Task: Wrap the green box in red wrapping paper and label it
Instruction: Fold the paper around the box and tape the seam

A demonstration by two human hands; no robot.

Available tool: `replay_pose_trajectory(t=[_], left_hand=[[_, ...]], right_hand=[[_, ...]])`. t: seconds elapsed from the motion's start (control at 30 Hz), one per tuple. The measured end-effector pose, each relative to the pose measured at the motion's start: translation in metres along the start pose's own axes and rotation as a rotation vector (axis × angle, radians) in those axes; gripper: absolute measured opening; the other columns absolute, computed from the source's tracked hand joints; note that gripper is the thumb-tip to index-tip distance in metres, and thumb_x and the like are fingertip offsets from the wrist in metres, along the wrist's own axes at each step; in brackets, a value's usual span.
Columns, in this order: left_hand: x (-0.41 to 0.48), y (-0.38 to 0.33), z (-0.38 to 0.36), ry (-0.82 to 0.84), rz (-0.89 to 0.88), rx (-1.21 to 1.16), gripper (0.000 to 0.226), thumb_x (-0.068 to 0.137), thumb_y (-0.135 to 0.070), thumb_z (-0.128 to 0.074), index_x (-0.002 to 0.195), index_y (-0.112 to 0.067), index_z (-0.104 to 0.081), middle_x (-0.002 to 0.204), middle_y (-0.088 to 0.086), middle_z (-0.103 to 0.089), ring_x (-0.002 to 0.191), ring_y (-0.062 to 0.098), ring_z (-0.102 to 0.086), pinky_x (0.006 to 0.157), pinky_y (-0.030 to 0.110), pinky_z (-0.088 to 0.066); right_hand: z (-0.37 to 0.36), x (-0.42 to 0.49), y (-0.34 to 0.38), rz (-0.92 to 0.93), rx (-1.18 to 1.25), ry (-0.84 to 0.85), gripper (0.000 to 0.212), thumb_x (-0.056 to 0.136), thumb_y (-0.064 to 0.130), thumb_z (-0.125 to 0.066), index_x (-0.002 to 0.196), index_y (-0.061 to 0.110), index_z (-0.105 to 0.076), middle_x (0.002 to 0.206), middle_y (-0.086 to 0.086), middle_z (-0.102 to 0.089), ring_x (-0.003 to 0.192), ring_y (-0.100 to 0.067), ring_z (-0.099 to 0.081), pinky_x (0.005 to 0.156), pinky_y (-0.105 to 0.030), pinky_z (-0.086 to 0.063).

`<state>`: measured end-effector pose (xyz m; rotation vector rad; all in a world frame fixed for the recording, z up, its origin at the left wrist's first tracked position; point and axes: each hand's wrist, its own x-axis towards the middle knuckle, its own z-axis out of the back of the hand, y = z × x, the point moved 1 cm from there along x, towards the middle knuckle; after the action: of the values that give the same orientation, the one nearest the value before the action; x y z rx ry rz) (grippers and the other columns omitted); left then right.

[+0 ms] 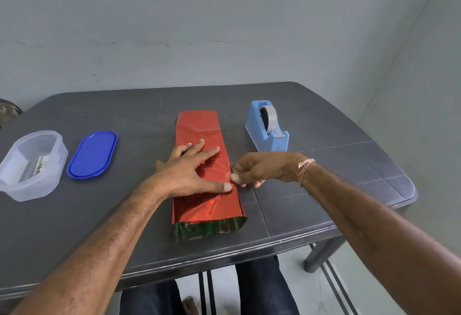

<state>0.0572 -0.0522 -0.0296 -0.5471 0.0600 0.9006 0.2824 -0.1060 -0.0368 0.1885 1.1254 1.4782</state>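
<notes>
Right hand (262, 170) pinches tape (228, 175) on the edge of red wrapping paper (199, 125); left hand (189, 167) presses it flat-fingered.

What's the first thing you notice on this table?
Shiny red wrapping paper, folded into a long parcel in the middle of the table, green showing at its near end. The left hand presses flat on it while the right hand pinches what looks like clear tape at its right edge. A blue tape dispenser stands beyond, to the right.

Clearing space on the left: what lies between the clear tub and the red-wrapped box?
The blue lid, lying flat on the dark table, touching neither, as the head view shows.
</notes>
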Motion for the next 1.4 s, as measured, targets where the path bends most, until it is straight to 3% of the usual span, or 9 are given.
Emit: replay_pose_trajectory(t=[0.3,0.47,0.67,0.83,0.97,1.03,1.13,1.23,1.4], left_hand=[[0.004,0.003,-0.001,-0.011,-0.016,0.0,0.122,0.046,-0.102,-0.057,0.153,-0.064,-0.014,0.167,-0.028,0.008,0.152,0.001,0.012,0.12,0.067,-0.01],[0.006,0.006,-0.002,-0.025,-0.052,-0.061,0.13,0.037,-0.105,-0.054,0.154,-0.061,-0.018,0.168,-0.025,0.005,0.151,0.001,0.011,0.127,0.047,-0.014],[0.005,0.004,-0.002,-0.012,-0.05,-0.066,0.12,0.048,-0.097,-0.062,0.154,-0.061,-0.018,0.168,-0.025,0.005,0.151,0.001,0.011,0.127,0.045,-0.013],[0.006,0.005,-0.002,-0.01,-0.057,-0.085,0.12,0.049,-0.094,-0.064,0.154,-0.06,-0.018,0.168,-0.024,0.006,0.151,0.0,0.012,0.127,0.046,-0.013],[0.006,0.005,-0.002,-0.006,-0.056,-0.092,0.127,0.041,-0.1,-0.06,0.154,-0.06,-0.019,0.168,-0.024,0.006,0.151,0.0,0.012,0.127,0.045,-0.012],[0.005,0.005,-0.003,-0.004,-0.056,-0.099,0.126,0.042,-0.099,-0.061,0.154,-0.06,-0.019,0.169,-0.024,0.005,0.151,0.001,0.012,0.127,0.045,-0.012],[0.004,0.003,-0.003,-0.008,-0.056,-0.084,0.117,0.052,-0.09,-0.066,0.155,-0.059,-0.019,0.169,-0.023,0.006,0.152,0.002,0.012,0.126,0.044,-0.012],[0.005,0.003,-0.003,-0.004,-0.051,-0.09,0.118,0.052,-0.09,-0.066,0.155,-0.059,-0.018,0.168,-0.024,0.007,0.152,0.002,0.012,0.126,0.044,-0.011],[0.005,0.006,-0.003,-0.006,-0.054,-0.096,0.123,0.045,-0.098,-0.062,0.154,-0.061,-0.018,0.168,-0.026,0.006,0.151,0.0,0.012,0.126,0.045,-0.012]], right_hand=[[-0.007,0.01,-0.018,0.167,0.109,0.001,0.02,0.097,0.038,-0.064,0.078,0.032,-0.068,0.077,0.016,-0.06,0.073,-0.002,-0.052,0.078,-0.031,-0.043],[-0.011,0.012,-0.023,0.213,0.153,-0.025,0.016,0.098,0.036,-0.065,0.085,0.027,-0.071,0.087,0.005,-0.065,0.084,-0.016,-0.053,0.083,-0.039,-0.042],[-0.012,0.014,-0.026,0.219,0.185,-0.068,0.014,0.097,0.033,-0.068,0.091,0.023,-0.075,0.098,-0.005,-0.069,0.093,-0.02,-0.057,0.092,-0.043,-0.045],[-0.014,0.013,-0.024,0.238,0.192,-0.082,0.018,0.101,0.023,-0.066,0.098,0.007,-0.073,0.1,-0.01,-0.07,0.095,-0.018,-0.061,0.101,-0.042,-0.051],[-0.014,0.01,-0.022,0.233,0.197,-0.081,0.015,0.1,0.023,-0.065,0.089,0.018,-0.073,0.1,-0.008,-0.072,0.096,-0.015,-0.064,0.1,-0.036,-0.053],[-0.016,0.014,-0.026,0.226,0.184,-0.109,0.014,0.097,0.028,-0.07,0.088,0.018,-0.074,0.101,-0.015,-0.073,0.096,-0.019,-0.064,0.101,-0.043,-0.053],[-0.019,0.021,-0.03,0.207,0.121,-0.223,0.02,0.086,0.032,-0.082,0.086,0.015,-0.072,0.098,-0.02,-0.073,0.086,-0.02,-0.065,0.092,-0.046,-0.057],[-0.02,0.024,-0.028,0.186,0.097,-0.298,0.024,0.081,0.028,-0.087,0.08,0.017,-0.066,0.081,-0.01,-0.068,0.069,-0.012,-0.06,0.068,-0.029,-0.055],[-0.023,0.023,-0.032,0.13,0.112,-0.419,0.02,0.089,0.022,-0.08,0.09,0.012,-0.062,0.076,-0.001,-0.066,0.06,-0.009,-0.062,0.058,-0.023,-0.052]])
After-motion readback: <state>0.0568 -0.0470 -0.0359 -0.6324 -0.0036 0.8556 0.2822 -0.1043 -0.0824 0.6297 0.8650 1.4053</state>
